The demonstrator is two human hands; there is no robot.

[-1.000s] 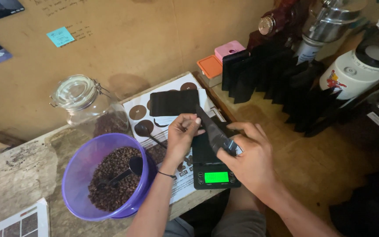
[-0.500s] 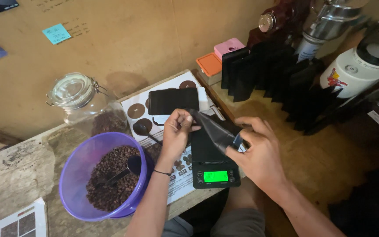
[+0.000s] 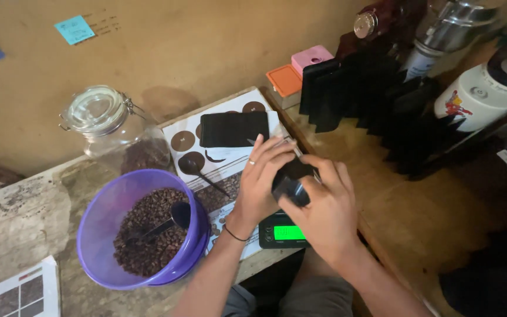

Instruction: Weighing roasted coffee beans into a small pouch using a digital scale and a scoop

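Note:
My left hand and my right hand both grip a small black pouch above a black digital scale with a lit green display. The pouch is mostly hidden between my fingers. To the left, a purple plastic bowl holds coffee beans with a black scoop lying in them. A flat black pouch lies on a printed sheet behind my hands.
A glass clip-top jar with beans stands at the back left. A row of upright black pouches lines the back right, beside orange and pink boxes, a white grinder and metal equipment. A black spoon rests on the sheet.
The black pouch was held stretched out between both hands; now the hands have closed together around it over the scale. The view shifted slightly.

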